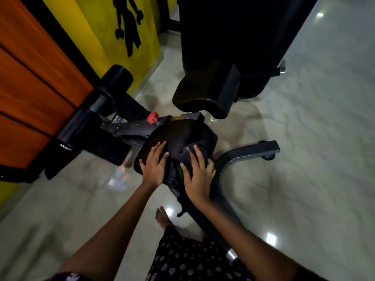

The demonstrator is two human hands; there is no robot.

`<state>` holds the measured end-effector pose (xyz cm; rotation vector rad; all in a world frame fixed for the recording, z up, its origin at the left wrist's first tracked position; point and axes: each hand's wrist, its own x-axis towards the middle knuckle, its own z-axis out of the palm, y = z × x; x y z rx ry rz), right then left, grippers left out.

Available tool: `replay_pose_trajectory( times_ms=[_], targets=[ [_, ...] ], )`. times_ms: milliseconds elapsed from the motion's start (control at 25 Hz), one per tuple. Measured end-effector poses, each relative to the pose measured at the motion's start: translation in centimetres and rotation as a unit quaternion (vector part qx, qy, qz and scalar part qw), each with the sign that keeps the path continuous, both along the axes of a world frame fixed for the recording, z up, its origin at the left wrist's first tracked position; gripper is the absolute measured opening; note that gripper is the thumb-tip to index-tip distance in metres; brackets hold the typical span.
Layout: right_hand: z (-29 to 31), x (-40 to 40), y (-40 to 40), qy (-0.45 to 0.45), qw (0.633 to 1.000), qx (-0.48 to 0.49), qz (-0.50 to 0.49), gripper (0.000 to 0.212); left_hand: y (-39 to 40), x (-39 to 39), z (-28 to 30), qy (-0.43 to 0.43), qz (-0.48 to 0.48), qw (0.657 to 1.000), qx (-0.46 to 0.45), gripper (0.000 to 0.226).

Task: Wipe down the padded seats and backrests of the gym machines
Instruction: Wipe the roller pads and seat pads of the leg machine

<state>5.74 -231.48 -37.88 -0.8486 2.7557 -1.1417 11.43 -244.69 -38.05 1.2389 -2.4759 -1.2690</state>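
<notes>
Glossy pale floor tiles point(304, 138) run under a dark gym machine, and at its near end sits the padded seat point(176, 138) — black, rounded, roughly mid-frame. On the seat's right half lies a dark cloth point(197, 148), bunched into folds. The right hand point(197, 175) lies flat on top of this cloth, fingers straight and spread, pressing it against the padding rather than clutching it. The left hand point(155, 166) rests just beside it on the bare left part of the seat, fingers likewise straight and slightly splayed, holding nothing. A thin green strip point(180, 173) shows between the two hands at the seat's near edge.

Just beyond the seat stands a red knob point(152, 117) on the grey frame point(129, 127), and further back a second black pad point(205, 92) tilts upward in front of a tall black upright part — too dark to make out. To the left, black foam rollers point(81, 126) sit on a crossbar near an orange panelled wall point(34, 82) and a yellow wall point(97, 27) bearing a black figure. A curved grey base leg point(249, 153) reaches right across the tiles. A bare foot point(161, 217) and patterned dark clothing point(188, 258) show below the arms.
</notes>
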Motion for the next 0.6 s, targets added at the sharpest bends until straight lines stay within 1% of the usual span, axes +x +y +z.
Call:
replay_pose_trajectory(
  times_ms=[120, 160, 240, 280, 360, 400, 440, 520, 600],
  targets=[
    [0.6, -5.7, -2.3, 0.015, 0.999, 0.016, -0.034, 0.049, 0.5, 0.0, 0.2, -0.045, 0.008, 0.999, 0.014, 0.045],
    [0.8, -7.9, -3.1, -0.001, 0.999, 0.02, -0.043, 0.05, 0.5, -0.1, 0.4, -0.044, 0.011, 0.999, 0.021, 0.046],
    [0.7, -11.1, -4.0, -0.06, 0.996, 0.014, -0.067, 0.051, 0.4, -0.1, 0.6, -0.035, 0.018, 0.999, 0.028, 0.045],
    [0.6, -11.7, -4.0, -0.084, 0.993, 0.013, -0.084, 0.053, 0.5, -0.1, 0.6, -0.032, 0.02, 0.999, 0.028, 0.045],
    [0.8, -10.1, -3.7, -0.079, 0.991, 0.012, -0.105, 0.056, 0.5, -0.1, 0.5, -0.025, 0.025, 0.999, 0.025, 0.045],
    [1.1, -7.9, -3.3, -0.052, 0.995, 0.012, -0.09, 0.056, 0.5, 0.0, 0.4, -0.022, 0.034, 0.999, 0.025, 0.044],
    [1.2, -5.5, -2.8, -0.014, 0.999, 0.021, -0.048, 0.055, 0.5, -0.1, 0.2, -0.018, 0.049, 0.998, 0.026, 0.044],
    [1.5, -2.1, -0.8, 0.06, 0.994, 0.049, 0.078, 0.051, 0.4, -0.2, 0.0, -0.018, 0.078, 0.996, 0.027, 0.044],
    [2.0, -4.4, -0.8, 0.129, 0.971, 0.078, 0.184, 0.048, 0.1, -0.3, 0.0, -0.02, 0.099, 0.994, 0.04, 0.043]
  ],
)
